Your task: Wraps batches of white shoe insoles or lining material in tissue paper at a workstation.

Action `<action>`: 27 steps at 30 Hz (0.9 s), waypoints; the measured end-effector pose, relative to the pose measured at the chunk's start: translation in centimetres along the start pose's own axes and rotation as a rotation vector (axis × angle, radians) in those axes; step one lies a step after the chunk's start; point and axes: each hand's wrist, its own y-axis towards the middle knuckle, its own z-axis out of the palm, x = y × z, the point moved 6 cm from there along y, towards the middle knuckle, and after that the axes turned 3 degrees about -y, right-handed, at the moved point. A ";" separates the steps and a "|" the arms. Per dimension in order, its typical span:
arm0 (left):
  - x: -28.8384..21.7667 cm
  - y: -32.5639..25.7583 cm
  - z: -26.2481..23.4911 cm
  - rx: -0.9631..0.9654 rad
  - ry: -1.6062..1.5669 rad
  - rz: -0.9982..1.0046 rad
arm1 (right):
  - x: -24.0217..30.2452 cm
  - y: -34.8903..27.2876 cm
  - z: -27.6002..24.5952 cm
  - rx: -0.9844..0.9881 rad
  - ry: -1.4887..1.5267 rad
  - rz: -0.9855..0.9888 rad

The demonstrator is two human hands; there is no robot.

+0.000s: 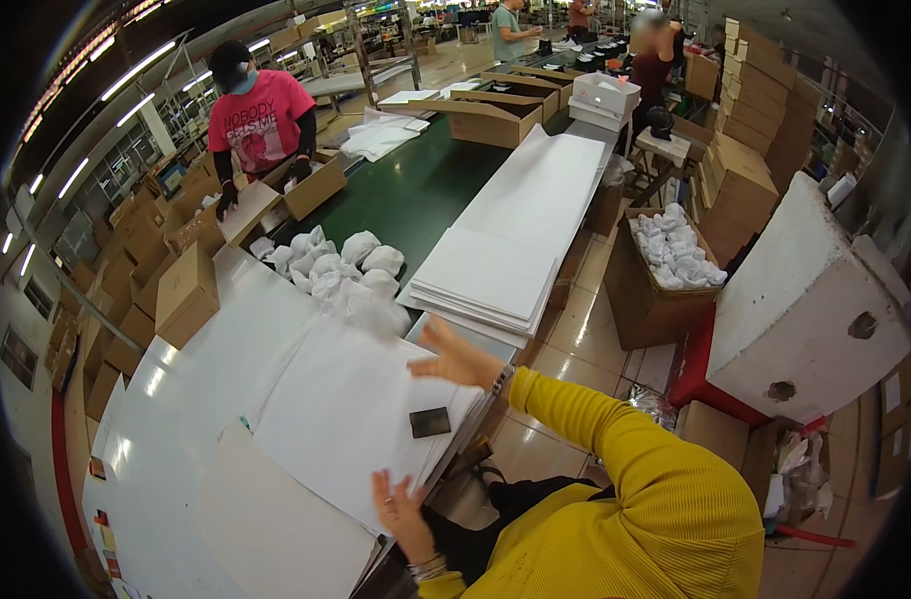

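Observation:
Both hands hover over a stack of large white paper sheets (345,419) on the white table. My right hand (455,356) reaches over the far part of the stack, fingers spread, holding nothing. Close to my body, my left hand (403,514) is also open and empty beside the stack's edge. Between them a small dark rectangular block (430,423) lies on the top sheet. Beyond my right hand, a blurred white wrapped bundle (375,314) sits by a pile of white paper-wrapped bundles (320,262). A cream sheet (276,519) lies at the near left.
A green conveyor belt (400,185) runs away, with tall stacked white sheets (495,260) along its right. Across it, a person in pink (261,120) handles an open carton (315,187). At right stand a carton of white bundles (635,299) and a large white block (810,299).

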 end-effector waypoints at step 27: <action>-5.1 5.9 -31.0 -0.586 1.787 -0.085 | -8.0 -0.8 1.9 0.346 -2.155 -0.271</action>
